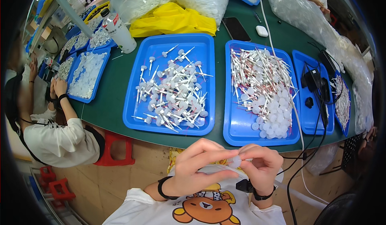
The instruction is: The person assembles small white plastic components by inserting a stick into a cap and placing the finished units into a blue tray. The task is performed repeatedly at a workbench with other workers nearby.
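Close to my body, past the table's near edge, both hands meet at the fingertips around a small translucent white plastic disc (pixel 235 162). My left hand (pixel 200 162) pinches it from one side, and my right hand (pixel 260 160) grips it from the other. Whether a thin stick is fitted to the disc is hidden by the fingers. Straight ahead lies a blue tray (pixel 219 120) of loose white sticks with red wires (pixel 261 70) and round white discs (pixel 277 120). To its left, another blue tray (pixel 132 104) bears sticks with discs on them (pixel 173 92).
A bottle (pixel 119 31), yellow bag (pixel 173 21), phone (pixel 236 29) and white earphone case (pixel 261 31) stand or lie toward the back. At right, a blue tray holds black adapters (pixel 313 80); cables hang over the table edge. A co-worker (pixel 60 140) sits at left near a red stool (pixel 116 149).
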The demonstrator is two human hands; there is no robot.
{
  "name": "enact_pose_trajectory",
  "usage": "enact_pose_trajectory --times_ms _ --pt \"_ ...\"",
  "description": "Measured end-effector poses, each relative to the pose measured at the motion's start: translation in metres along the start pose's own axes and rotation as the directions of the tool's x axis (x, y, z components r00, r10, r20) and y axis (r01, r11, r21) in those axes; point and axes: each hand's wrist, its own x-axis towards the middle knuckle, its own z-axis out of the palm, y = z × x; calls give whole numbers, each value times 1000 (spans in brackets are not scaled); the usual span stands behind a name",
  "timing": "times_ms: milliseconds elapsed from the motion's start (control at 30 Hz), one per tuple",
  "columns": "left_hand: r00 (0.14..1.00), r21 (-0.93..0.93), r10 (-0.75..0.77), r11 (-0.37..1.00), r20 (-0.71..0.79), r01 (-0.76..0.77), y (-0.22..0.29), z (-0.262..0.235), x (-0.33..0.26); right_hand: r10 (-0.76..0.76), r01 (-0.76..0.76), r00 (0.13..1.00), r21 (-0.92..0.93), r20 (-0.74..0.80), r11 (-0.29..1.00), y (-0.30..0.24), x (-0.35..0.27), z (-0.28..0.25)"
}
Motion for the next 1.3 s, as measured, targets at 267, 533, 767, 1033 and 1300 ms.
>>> enact_pose_trajectory --times_ms 267,533,767,1033,1300 --pt "999 -14 39 999 -38 -39 -1 5 -2 163 -195 981 458 109 867 21 -14 8" --pt "993 24 115 993 -34 -114 1 5 -1 85 -142 989 630 120 763 28 -12 16" --pt "999 -103 42 994 -3 -42 1 3 0 149 -189 982 604 115 774 32 -19 15" --pt "998 -184 -31 982 46 39 3 -1 0 196 -231 973 583 123 779 23 -18 13" --pt "995 -159 -52 985 91 66 8 -5 4 51 -51 999 319 7 946 19 -15 12"
